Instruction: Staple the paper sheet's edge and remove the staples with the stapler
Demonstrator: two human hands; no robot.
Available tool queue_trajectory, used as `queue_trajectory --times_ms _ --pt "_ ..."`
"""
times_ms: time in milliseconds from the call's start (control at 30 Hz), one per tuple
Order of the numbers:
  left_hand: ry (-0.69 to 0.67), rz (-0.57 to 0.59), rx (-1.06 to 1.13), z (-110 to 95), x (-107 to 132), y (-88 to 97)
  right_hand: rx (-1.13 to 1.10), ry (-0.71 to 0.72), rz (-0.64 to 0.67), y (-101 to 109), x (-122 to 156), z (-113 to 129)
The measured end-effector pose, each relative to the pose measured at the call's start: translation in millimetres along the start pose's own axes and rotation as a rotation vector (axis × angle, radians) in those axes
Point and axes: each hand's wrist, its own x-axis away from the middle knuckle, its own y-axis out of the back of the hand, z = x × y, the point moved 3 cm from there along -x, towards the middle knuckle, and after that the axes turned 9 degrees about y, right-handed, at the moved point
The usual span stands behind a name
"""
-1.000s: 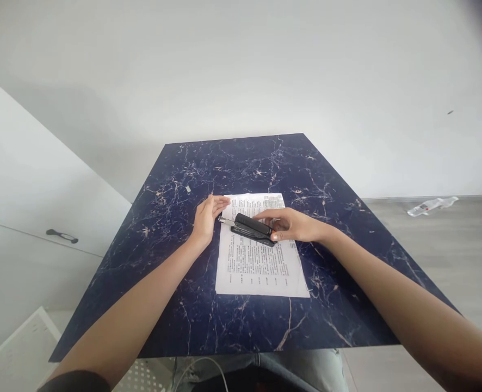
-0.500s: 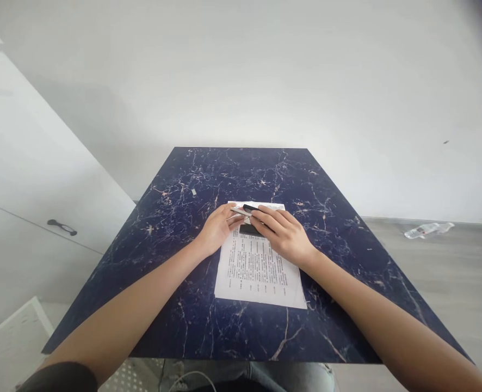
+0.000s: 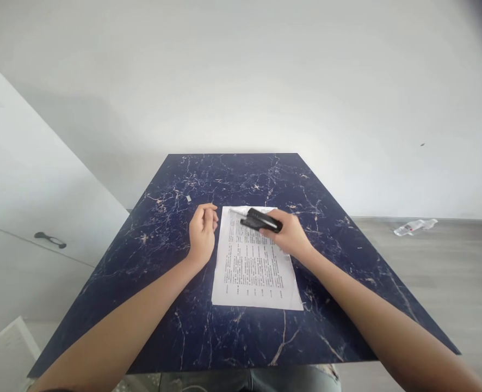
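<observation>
In my right hand (image 3: 292, 234) is a black stapler (image 3: 261, 220), held over the upper part of a printed sheet of paper (image 3: 257, 272). A thin metal strip sticks out of the stapler toward the left; motion blurs it. My left hand (image 3: 203, 231) is just left of the paper, apart from the stapler. Its fingers are curled inward, and I cannot tell whether something small is inside them. The paper lies flat on the dark blue marbled table (image 3: 175, 326), its lower right corner slightly ragged.
A small pale piece (image 3: 189, 198) lies on the table beyond my left hand. The table's far edge is near a white wall (image 3: 233, 76). A white cabinet with a dark handle (image 3: 50, 239) stands at left. Clear plastic packaging (image 3: 415, 227) lies on the floor at right.
My hands have come apart. My left hand has let go of the stapler and moved left off the paper, while my right hand keeps the stapler, now turned. The view has shifted slightly.
</observation>
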Motion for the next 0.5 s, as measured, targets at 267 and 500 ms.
queue_trajectory --times_ms 267,500 --pt "-0.652 0.231 -0.31 -32.8 40.2 -11.9 -0.175 0.082 0.069 -9.9 -1.0 14.9" --pt "-1.092 0.276 -0.574 -33.7 39.3 -11.1 -0.481 0.431 -0.055 -0.3 2.2 45.4"
